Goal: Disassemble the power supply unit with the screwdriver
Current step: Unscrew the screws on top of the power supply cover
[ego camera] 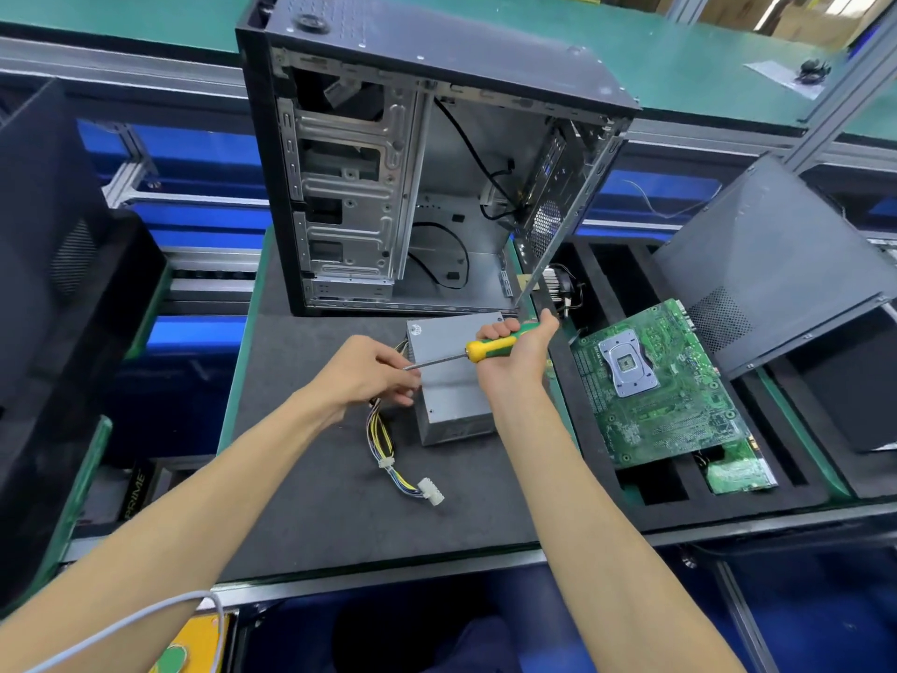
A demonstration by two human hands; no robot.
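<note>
Power supply unit (454, 381): grey metal box on the mat (310, 478), near its far edge. Likely heavy, rigid, smooth-sided; best held by the sides, not the cables (388, 444). Right hand (514, 352) grips the screwdriver (490, 343); left hand (369, 376) pinches its shaft.

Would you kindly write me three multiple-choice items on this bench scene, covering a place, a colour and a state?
1. Where does the power supply lie?
A. inside the case
B. on the mat in front of the case
C. on the motherboard

2. What colours is the screwdriver handle?
A. yellow and green
B. red and black
C. all blue

3. How does the right hand stand?
A. open, idle
B. gripping the screwdriver handle
C. holding the cables

Key: 1 B, it sits on the mat before the case. 2 A, yellow with green. 3 B, fingers wrap the handle.
</note>
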